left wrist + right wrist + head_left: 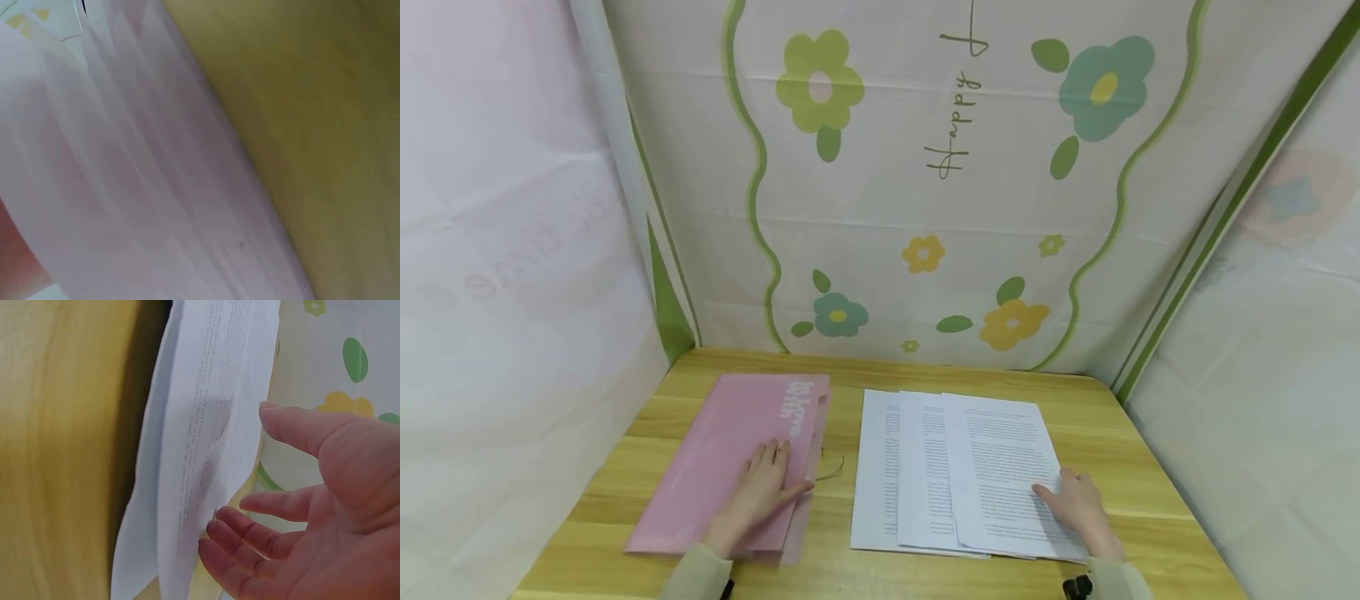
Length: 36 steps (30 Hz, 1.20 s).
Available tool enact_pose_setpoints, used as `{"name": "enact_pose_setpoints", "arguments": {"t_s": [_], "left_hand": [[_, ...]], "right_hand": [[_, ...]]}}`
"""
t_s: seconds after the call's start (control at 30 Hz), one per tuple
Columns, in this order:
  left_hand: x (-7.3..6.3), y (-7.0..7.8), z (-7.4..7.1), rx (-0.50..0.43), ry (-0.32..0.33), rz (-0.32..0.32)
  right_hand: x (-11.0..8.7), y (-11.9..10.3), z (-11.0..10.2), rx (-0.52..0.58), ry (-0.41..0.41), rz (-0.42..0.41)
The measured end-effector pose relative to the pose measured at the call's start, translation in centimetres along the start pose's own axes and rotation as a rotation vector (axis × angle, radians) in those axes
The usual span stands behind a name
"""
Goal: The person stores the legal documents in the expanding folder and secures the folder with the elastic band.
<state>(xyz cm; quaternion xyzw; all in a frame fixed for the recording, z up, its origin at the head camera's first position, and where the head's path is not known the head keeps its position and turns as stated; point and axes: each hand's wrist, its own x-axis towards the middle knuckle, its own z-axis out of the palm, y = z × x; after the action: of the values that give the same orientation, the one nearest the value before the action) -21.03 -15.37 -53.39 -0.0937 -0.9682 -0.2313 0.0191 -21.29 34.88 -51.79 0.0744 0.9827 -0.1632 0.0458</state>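
Note:
A pink plastic folder (715,450) with white lettering lies at the left of the table. My left hand (762,487) rests on its cover, fingers extended, thumb reaching out over the right edge. Several pink layers of the folder (125,169) fan apart in the left wrist view, with only a bit of the hand at the lower left. On the right, three overlapping sets of printed paper show: left (872,467), middle (917,467) and right (1000,467). My right hand (1078,508) is at the right set's edge, thumb apart from the loosely bent fingers, pinching nothing.
A thin cord (832,475) curls out beside the folder's right edge. The wooden table (827,558) is enclosed by white fabric walls (880,192) with printed flowers at the back and sides. Dark bands (1077,586) show at the wrists.

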Motion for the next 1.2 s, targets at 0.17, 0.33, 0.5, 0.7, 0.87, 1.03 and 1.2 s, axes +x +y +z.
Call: {"name": "enact_pose_setpoints", "arguments": {"t_s": [0.17,0.33,0.5,0.7,0.87,1.03,1.2], "left_hand": [[-0.16,0.38,-0.01,0.007,-0.019,-0.027],[-0.01,0.61,0.13,0.018,-0.025,-0.040],[0.09,0.76,0.40,0.031,-0.013,-0.045],[0.07,0.82,0.56,0.044,-0.011,-0.050],[0.12,0.71,0.72,0.048,-0.015,-0.054],[0.19,0.76,0.63,0.042,-0.015,-0.050],[0.08,0.80,0.52,0.049,-0.019,-0.050]], "right_hand": [[-0.13,-0.12,0.14,-0.002,0.013,0.042],[-0.22,-0.09,0.00,0.013,0.009,0.079],[-0.15,-0.17,-0.02,0.017,0.008,0.127],[-0.02,-0.20,0.26,0.015,0.018,0.148],[0.05,-0.25,0.36,0.036,0.016,0.180],[0.20,-0.01,0.18,0.038,0.013,0.172],[0.36,0.22,-0.09,0.104,-0.018,0.193]]}}
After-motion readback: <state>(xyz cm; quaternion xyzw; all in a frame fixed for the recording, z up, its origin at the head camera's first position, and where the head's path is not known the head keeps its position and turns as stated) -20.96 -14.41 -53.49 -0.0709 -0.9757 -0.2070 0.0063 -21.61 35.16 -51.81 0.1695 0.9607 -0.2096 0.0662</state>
